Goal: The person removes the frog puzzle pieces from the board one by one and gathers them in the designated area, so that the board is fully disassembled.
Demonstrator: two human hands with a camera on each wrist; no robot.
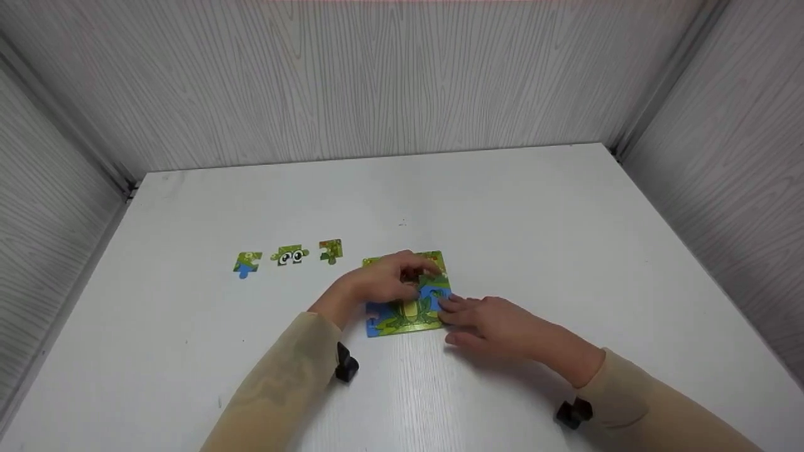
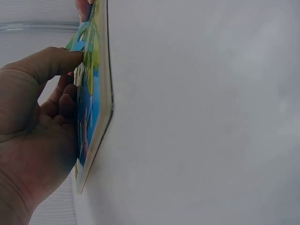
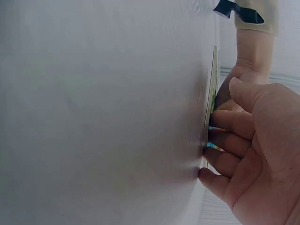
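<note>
A square frog jigsaw puzzle (image 1: 411, 326) lies on the table in its shallow frame, partly covered by my left hand (image 1: 384, 279). Between the left thumb and curled fingers, a green and blue puzzle piece (image 1: 433, 282) overlaps the puzzle's right half. In the left wrist view that piece (image 2: 74, 43) stands tilted up from the board beside the thumb. My right hand (image 1: 499, 323) rests at the puzzle's right edge, its fingers extended and fingertips on the rim. The right wrist view shows those fingertips (image 3: 213, 136) against the board's side.
Three loose pieces lie in a row left of the puzzle: one green and blue (image 1: 247, 263), one with two cartoon eyes (image 1: 290, 255), one green with red (image 1: 331, 250). The white table (image 1: 534, 220) is enclosed by grey wood-grain panels (image 1: 377, 81) at back and sides.
</note>
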